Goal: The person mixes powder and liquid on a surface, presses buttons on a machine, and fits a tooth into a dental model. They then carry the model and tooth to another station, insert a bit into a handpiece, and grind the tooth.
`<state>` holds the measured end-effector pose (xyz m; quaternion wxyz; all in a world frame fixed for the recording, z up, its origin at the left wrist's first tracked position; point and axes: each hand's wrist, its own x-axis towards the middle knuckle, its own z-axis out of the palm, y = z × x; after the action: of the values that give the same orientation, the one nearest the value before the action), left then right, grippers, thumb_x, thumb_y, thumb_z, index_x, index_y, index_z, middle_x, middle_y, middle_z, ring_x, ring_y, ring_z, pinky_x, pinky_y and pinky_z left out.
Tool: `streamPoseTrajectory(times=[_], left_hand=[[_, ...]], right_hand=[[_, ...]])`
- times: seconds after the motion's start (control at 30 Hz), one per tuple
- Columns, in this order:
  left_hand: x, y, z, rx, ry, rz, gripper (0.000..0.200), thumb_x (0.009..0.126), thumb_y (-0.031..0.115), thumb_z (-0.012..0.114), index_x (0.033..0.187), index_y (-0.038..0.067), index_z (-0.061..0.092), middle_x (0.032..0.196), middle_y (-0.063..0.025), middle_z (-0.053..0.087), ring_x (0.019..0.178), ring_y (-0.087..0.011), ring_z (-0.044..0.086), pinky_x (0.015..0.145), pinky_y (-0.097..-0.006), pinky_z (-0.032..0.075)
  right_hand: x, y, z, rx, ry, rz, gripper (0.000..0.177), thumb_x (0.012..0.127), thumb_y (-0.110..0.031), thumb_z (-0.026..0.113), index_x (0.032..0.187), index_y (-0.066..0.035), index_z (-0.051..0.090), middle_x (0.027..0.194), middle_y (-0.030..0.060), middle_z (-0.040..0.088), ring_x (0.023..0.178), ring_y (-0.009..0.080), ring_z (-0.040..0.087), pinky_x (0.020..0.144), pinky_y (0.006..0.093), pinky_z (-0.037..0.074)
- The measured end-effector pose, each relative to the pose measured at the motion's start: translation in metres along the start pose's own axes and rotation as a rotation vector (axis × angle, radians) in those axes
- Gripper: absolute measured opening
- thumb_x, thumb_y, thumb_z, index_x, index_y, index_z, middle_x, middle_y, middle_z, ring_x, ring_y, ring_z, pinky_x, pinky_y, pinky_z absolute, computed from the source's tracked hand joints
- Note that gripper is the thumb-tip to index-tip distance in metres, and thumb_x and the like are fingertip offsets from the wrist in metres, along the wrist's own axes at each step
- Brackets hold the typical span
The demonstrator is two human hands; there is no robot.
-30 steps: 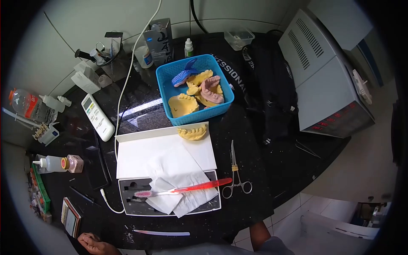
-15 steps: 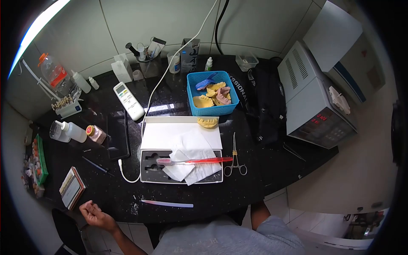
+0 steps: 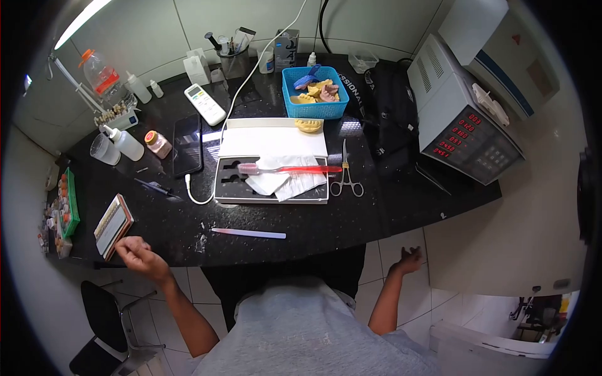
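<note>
Curling closed beside the notebooks (image 3: 113, 225) on the counter (image 3: 301, 235), your left hand (image 3: 143, 257) sits apart from your right hand (image 3: 409, 260), loosely open past the edge—toothbrush (image 3: 307, 169) atop tissues (image 3: 300, 183), likely keeping it off the counter.

The bench (image 3: 301, 229) has a smooth, glossy black surface that mirrors light. The blue basket (image 3: 315, 110) is perforated plastic, and the casts (image 3: 308, 126) look matt and chalky. The clamp (image 3: 345, 178) is shiny metal; the toothbrush (image 3: 310, 169) has glossy, translucent red plastic. Creased, matt white tissue paper (image 3: 301, 183) lies over dark foam-like lining (image 3: 233, 174). The grey shirt (image 3: 295, 326) is soft, matt cloth.
</note>
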<state>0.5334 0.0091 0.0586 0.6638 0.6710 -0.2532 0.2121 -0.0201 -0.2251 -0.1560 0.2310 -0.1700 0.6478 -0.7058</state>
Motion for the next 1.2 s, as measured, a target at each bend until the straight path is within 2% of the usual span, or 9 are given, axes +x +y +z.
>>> streamPoseTrajectory(times=[0.07, 0.37, 0.4, 0.53, 0.6, 0.7, 0.8, 0.97, 1.2], left_hand=[[0.001, 0.008, -0.001, 0.113, -0.100, 0.046, 0.031, 0.107, 0.020, 0.042, 0.079, 0.007, 0.040, 0.065, 0.0020, 0.035, 0.058, -0.0053, 0.031, 0.052, -0.0233, 0.026], [-0.001, 0.012, -0.001, 0.155, -0.160, -0.097, 0.042, 0.106, 0.023, 0.048, 0.068, 0.006, 0.042, 0.059, 0.0023, 0.042, 0.057, -0.0044, 0.036, 0.053, -0.0236, 0.026], [0.000, 0.010, -0.002, 0.172, -0.172, -0.082, 0.039, 0.106, 0.021, 0.048, 0.071, 0.005, 0.044, 0.062, 0.0018, 0.043, 0.058, -0.0046, 0.037, 0.053, -0.0236, 0.028], [0.002, -0.006, 0.001, 0.107, -0.078, 0.037, 0.022, 0.105, 0.017, 0.049, 0.087, 0.004, 0.050, 0.072, 0.0012, 0.047, 0.060, -0.0039, 0.038, 0.052, -0.0218, 0.029], [-0.002, -0.004, -0.001, 0.026, 0.032, -0.118, 0.009, 0.103, 0.011, 0.052, 0.102, 0.003, 0.051, 0.081, -0.0020, 0.055, 0.062, -0.0033, 0.039, 0.052, -0.0180, 0.032], [-0.003, -0.001, 0.002, 0.195, 0.121, -0.041, 0.020, 0.103, 0.013, 0.054, 0.115, -0.001, 0.062, 0.088, -0.0045, 0.064, 0.061, -0.0048, 0.047, 0.052, -0.0195, 0.036], [-0.009, 0.013, 0.006, 0.268, 0.112, -0.117, 0.023, 0.103, 0.016, 0.054, 0.108, -0.003, 0.066, 0.080, -0.0025, 0.063, 0.060, -0.0053, 0.049, 0.052, -0.0194, 0.036], [-0.014, 0.002, -0.006, 0.333, 0.047, -0.089, 0.049, 0.109, 0.036, 0.034, 0.092, 0.002, 0.065, 0.065, -0.0010, 0.057, 0.056, -0.0068, 0.049, 0.053, -0.0207, 0.035], [-0.010, 0.002, -0.003, 0.354, 0.090, -0.119, 0.053, 0.109, 0.036, 0.032, 0.093, -0.001, 0.067, 0.066, -0.0032, 0.058, 0.055, -0.0074, 0.047, 0.051, -0.0197, 0.035]], right_hand=[[-0.006, -0.041, 0.003, 0.030, 0.100, -0.074, 0.032, 0.102, -0.027, 0.051, 0.101, 0.003, 0.060, 0.072, 0.0042, 0.054, 0.067, 0.0165, 0.057, 0.058, 0.0306, 0.050], [-0.063, -0.205, 0.086, 0.159, -0.089, -0.363, 0.026, 0.103, -0.023, 0.053, 0.101, 0.001, 0.061, 0.073, 0.0035, 0.054, 0.056, 0.0075, 0.045, 0.050, 0.0202, 0.042], [-0.072, -0.215, 0.099, 0.152, -0.144, -0.503, 0.024, 0.103, -0.022, 0.054, 0.104, 0.001, 0.061, 0.073, 0.0032, 0.054, 0.056, 0.0071, 0.045, 0.050, 0.0200, 0.042], [-0.080, -0.224, 0.129, 0.142, -0.414, -0.694, 0.017, 0.102, -0.012, 0.054, 0.102, 0.002, 0.062, 0.078, 0.0076, 0.063, 0.052, 0.0065, 0.046, 0.047, 0.0196, 0.039], [-0.075, -0.218, 0.132, 0.148, -0.527, -0.711, 0.018, 0.102, -0.014, 0.053, 0.102, 0.002, 0.062, 0.076, 0.0075, 0.062, 0.052, 0.0062, 0.049, 0.046, 0.0200, 0.038], [-0.095, -0.224, 0.144, 0.056, -0.716, -0.870, 0.018, 0.102, -0.011, 0.053, 0.099, 0.003, 0.063, 0.074, 0.0075, 0.060, 0.055, 0.0075, 0.052, 0.047, 0.0192, 0.041], [-0.114, -0.226, 0.158, -0.013, -0.717, -0.866, 0.014, 0.100, -0.007, 0.055, 0.100, 0.004, 0.065, 0.075, 0.0078, 0.061, 0.056, 0.0090, 0.054, 0.049, 0.0198, 0.044], [-0.111, -0.210, 0.163, -0.127, -0.896, -0.831, 0.015, 0.099, -0.007, 0.056, 0.098, 0.003, 0.067, 0.075, 0.0086, 0.063, 0.060, 0.0107, 0.058, 0.049, 0.0211, 0.045], [-0.114, -0.209, 0.175, -0.270, -0.929, -0.910, 0.009, 0.095, -0.002, 0.058, 0.093, 0.001, 0.066, 0.074, 0.0092, 0.065, 0.061, 0.0140, 0.063, 0.052, 0.0244, 0.047]])
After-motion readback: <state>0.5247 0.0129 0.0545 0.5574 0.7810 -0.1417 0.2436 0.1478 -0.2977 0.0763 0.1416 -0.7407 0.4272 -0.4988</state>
